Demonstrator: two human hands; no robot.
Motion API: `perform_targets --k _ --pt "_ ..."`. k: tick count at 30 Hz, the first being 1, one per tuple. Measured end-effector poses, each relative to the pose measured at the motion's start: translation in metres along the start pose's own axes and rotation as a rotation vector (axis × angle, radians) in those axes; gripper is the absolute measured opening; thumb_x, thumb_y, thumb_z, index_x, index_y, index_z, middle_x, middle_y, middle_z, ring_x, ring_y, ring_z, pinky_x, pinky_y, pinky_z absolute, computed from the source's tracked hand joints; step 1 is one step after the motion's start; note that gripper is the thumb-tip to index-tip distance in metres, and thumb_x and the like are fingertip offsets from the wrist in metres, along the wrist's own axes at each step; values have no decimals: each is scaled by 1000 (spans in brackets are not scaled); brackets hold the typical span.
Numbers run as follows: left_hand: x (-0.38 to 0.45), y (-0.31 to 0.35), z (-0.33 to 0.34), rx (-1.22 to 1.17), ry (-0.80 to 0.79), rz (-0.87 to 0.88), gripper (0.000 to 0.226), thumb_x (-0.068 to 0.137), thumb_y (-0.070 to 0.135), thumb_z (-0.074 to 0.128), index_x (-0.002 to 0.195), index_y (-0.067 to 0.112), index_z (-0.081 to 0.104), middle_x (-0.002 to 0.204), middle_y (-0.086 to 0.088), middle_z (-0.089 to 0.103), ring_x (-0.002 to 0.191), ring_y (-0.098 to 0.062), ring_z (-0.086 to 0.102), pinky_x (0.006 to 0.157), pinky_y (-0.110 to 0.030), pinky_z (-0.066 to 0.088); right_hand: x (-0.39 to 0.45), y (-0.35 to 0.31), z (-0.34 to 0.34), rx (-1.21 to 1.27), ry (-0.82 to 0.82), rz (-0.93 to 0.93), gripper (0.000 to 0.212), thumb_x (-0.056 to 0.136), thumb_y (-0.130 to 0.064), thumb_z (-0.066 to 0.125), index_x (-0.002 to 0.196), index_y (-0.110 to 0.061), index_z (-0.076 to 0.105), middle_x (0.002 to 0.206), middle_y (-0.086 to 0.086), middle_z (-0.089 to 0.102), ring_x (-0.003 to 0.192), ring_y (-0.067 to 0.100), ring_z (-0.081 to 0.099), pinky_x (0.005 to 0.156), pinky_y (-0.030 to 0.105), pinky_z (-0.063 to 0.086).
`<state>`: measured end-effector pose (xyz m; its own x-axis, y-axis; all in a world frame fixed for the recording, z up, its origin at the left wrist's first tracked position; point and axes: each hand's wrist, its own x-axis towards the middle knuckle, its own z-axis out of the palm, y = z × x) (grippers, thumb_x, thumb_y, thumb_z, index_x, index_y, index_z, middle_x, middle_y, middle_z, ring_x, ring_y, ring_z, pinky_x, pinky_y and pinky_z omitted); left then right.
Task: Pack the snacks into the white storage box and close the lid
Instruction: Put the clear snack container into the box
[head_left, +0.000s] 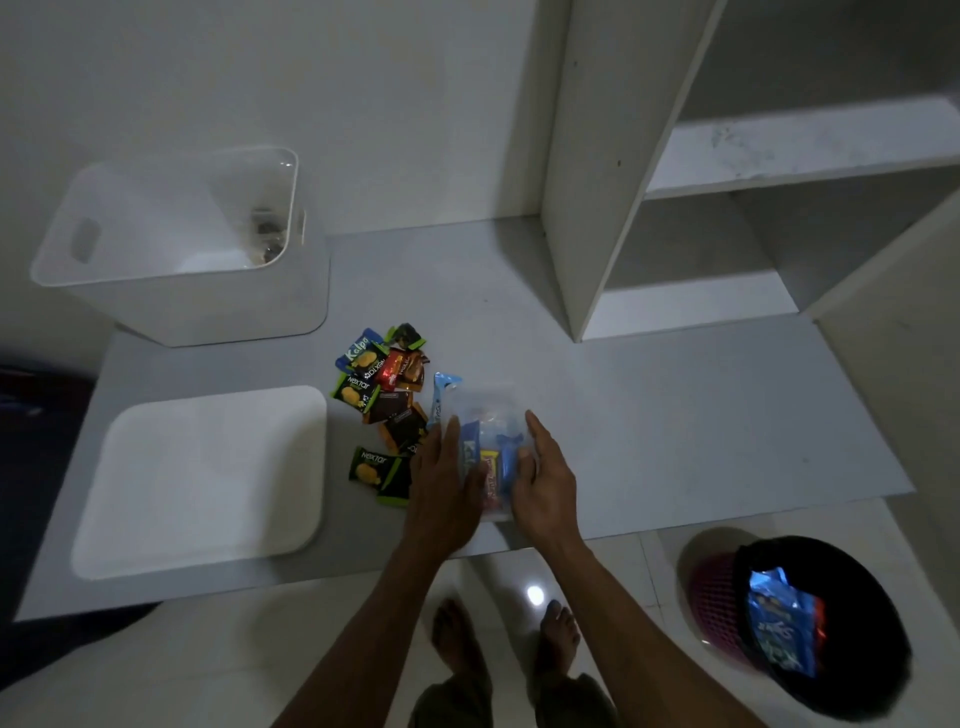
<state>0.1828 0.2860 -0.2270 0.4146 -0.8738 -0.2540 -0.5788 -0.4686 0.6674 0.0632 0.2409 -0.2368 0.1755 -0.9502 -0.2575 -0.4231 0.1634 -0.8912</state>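
Cupped a clear pouch of snacks (488, 457) between both hands (491, 467) near the worktop's (675, 415) six o'clock edge: left hand (441, 483) and right hand (545, 478) pressed on its sides, fingers fairly straight (grip blurred, hard to judge). Left loose snack packets (384, 400) heaped at nine o'clock of it. Stood the white storage box (197, 306) open at eleven o'clock, lid (202, 478) flat beside. Risked a slippery pouch sliding out mid-lift, or spilling off the near edge.
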Motion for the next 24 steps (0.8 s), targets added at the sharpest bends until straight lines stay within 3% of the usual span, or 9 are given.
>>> perform_targets --k 4,6,9,12,15,18,22,24 --pt "-3 -6 3 -95 30 72 72 95 49 36 154 19 8 162 -6 11 149 -18 7 120 -37 15 1 5 1 -6 4 -38 52 105 -36 39 153 -39 19 158 -8 30 142 14 36 113 46 40" --pt "-3 -8 5 -160 51 95 71 95 47 36 153 22 5 161 -1 13 145 0 6 117 -18 13 2 7 1 0 -24 -41 52 104 -41 37 151 -44 15 159 -9 30 141 16 40 109 47 44" --pt "-4 -5 9 -231 83 126 64 99 36 40 149 28 0 153 11 11 127 32 2 98 8 10 4 9 0 13 -69 -46 54 105 -39 35 154 -39 14 159 -9 30 137 18 45 105 45 49" --pt "-6 5 9 -247 132 139 60 101 19 44 146 27 4 144 17 15 118 40 6 93 11 12 4 8 -2 35 -87 -40 56 105 -37 35 156 -36 13 158 -8 30 136 15 45 106 36 48" --pt "-12 15 6 -248 184 114 60 101 24 45 145 31 3 141 23 15 122 34 9 92 12 11 1 3 -8 47 -98 -59 56 104 -39 34 156 -38 12 154 -15 30 129 8 46 100 22 49" --pt "-19 21 1 -232 227 70 64 98 44 38 151 33 1 154 15 12 132 7 17 103 2 16 -2 -15 -16 92 -140 -66 57 104 -41 34 156 -35 13 144 -21 29 123 3 43 83 1 44" --pt "-28 28 -19 -258 284 52 65 98 51 36 151 40 0 153 -1 33 130 -11 42 100 -19 40 -8 -46 -19 126 -184 -112 61 101 -47 34 156 -32 14 138 -20 31 118 3 45 71 -3 43" --pt "-35 28 -37 -257 335 34 66 97 51 38 152 38 4 150 1 39 126 -13 48 96 -17 43 -14 -60 -14 113 -202 -124 55 105 -39 35 156 -35 15 135 -20 34 119 3 45 72 -3 43"
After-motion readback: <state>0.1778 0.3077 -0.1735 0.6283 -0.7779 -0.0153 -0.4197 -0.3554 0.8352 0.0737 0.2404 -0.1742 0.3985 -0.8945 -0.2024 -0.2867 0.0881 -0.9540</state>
